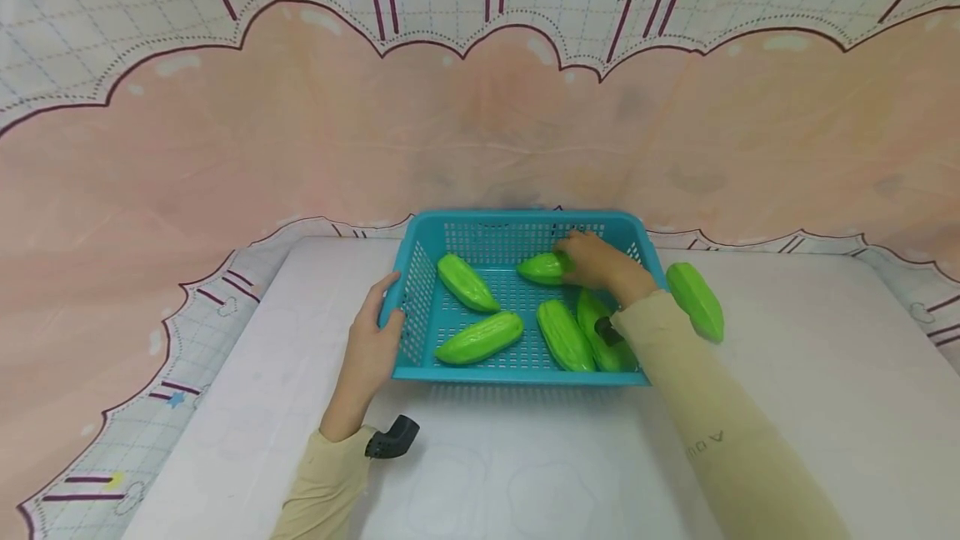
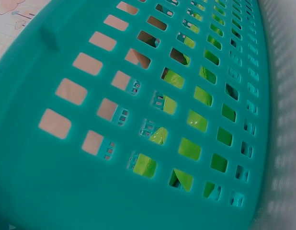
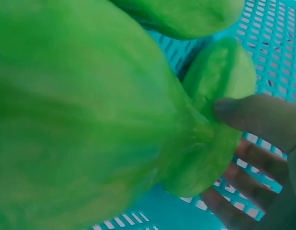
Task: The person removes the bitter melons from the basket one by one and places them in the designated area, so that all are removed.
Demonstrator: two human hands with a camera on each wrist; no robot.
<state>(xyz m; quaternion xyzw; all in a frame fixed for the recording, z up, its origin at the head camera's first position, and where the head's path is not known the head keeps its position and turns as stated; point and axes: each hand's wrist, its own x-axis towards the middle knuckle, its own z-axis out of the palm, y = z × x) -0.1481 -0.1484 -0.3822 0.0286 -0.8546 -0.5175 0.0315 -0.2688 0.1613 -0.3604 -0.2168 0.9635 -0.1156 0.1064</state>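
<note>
Near the far edge of the surface [image 1: 810,407], inside the basket [image 1: 525,376], the right hand [image 1: 596,263] gripped a gourd [image 1: 542,268]; the left hand [image 1: 372,342], extended, touched the basket. The gourd seemed light, stiff, slick, best held mid-body.

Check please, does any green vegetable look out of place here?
Perhaps: one green vegetable lies on the white table, right of the blue basket, while the other five are inside. Nothing appears spilled.

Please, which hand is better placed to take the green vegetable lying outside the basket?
Probably the right hand: the loose vegetable lies just right of the basket, on this hand's side. It would first need to release the held vegetable. The left hand touches the basket's left side.
</note>
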